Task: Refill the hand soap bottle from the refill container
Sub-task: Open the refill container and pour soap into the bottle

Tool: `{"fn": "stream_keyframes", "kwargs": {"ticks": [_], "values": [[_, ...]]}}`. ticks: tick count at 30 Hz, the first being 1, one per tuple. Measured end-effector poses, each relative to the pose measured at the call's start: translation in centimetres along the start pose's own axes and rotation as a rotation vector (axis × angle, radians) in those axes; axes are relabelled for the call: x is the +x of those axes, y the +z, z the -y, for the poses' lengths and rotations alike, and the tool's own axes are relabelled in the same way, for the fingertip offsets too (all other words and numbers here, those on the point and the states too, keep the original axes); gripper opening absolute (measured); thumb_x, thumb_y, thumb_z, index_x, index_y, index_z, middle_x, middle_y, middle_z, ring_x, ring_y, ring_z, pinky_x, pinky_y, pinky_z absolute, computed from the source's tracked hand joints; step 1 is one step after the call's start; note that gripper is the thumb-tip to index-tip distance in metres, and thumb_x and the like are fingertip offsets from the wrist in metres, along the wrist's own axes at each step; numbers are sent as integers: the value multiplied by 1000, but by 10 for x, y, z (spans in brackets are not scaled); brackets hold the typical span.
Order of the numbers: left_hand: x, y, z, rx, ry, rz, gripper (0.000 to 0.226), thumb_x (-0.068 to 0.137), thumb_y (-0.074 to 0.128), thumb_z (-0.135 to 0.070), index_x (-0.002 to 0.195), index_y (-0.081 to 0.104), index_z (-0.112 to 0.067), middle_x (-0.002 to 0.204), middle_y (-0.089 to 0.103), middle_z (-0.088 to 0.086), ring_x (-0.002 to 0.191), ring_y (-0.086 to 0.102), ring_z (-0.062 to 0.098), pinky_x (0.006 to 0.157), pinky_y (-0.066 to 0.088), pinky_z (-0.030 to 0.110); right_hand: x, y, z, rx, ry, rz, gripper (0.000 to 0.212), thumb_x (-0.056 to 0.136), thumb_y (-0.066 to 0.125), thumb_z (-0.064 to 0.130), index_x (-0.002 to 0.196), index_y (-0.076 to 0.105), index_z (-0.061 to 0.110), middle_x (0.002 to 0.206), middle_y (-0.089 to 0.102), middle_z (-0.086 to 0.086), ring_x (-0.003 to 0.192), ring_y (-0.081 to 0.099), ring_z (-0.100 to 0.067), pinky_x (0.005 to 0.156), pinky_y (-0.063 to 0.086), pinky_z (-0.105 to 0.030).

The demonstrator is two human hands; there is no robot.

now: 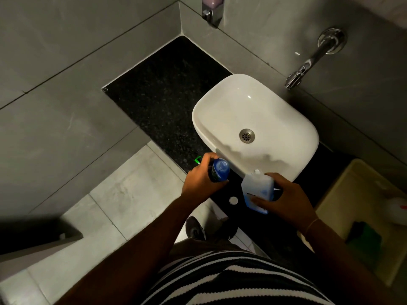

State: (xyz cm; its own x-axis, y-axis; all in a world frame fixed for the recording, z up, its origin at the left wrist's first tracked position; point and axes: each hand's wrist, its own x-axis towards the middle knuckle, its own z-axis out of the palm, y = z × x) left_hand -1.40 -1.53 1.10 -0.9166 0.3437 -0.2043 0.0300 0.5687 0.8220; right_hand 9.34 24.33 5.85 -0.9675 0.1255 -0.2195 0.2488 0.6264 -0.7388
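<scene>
Grip: left hand is wrapped round the hand soap bottle, holding it upright just off the near-left rim of the sink. Right hand is clamped on the refill container, fingers across its front, spout end pointing up towards the basin.
Where stuff is: both containers sit over the dark counter edge, near each other but not touching.
Bottle top: looks open, blue showing inside. The green pump pokes out behind the left hand, can't tell if it's lying loose.
Spill risk: bottle mouth is narrow and the container's fat, so tipping too fast probably sends soap down the outside and onto the counter or floor.
Slip risk: one hand each, nothing braced, so a soapy grip could let either one drop.
Overfill risk: dim light, hard to judge the level.
Small white cap: sits on the counter between the hands, easy to knock off.
Count: bottles 1, refill containers 1, caps 1, pumps 1, sinks 1, taps 1, hands 2.
</scene>
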Motion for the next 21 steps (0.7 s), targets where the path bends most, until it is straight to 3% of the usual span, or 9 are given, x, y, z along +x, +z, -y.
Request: {"fn": "stream_keyframes", "kwargs": {"ticks": [6, 11, 16, 21], "values": [[4, -8, 11, 37, -82, -67, 77, 69, 93, -54, 128, 43, -49, 120, 73, -22, 103, 75, 13, 87, 64, 43, -6, 12, -9, 77, 72, 20, 72, 56, 78, 86, 118, 58, 55, 104, 74, 24, 98, 71, 4, 79, 61, -22], [17, -24, 26, -18, -128, -104, 76, 71, 94, -49, 127, 43, -50, 123, 71, -19, 109, 73, 12, 92, 64, 46, -8, 23, -12, 112, 65, -3, 58, 66, 86, 60, 111, 50, 70, 104, 64, 44, 96, 61, 24, 75, 50, -1], [44, -43, 38, 23, -105, -147, 76, 72, 97, -36, 129, 46, -39, 123, 70, -15, 104, 73, 16, 89, 63, 45, -8, 35, -32, 130, 79, 4, 52, 66, 80, 59, 109, 53, 49, 113, 59, 20, 104, 60, 16, 79, 48, -3], [69, -55, 46, 41, -135, -205, 77, 73, 99, -30, 131, 48, -27, 122, 71, -6, 101, 73, 26, 84, 61, 39, -9, 50, -50, 116, 114, -5, 52, 64, 83, 57, 105, 50, 55, 110, 59, 15, 103, 62, 9, 77, 51, -7]]}}
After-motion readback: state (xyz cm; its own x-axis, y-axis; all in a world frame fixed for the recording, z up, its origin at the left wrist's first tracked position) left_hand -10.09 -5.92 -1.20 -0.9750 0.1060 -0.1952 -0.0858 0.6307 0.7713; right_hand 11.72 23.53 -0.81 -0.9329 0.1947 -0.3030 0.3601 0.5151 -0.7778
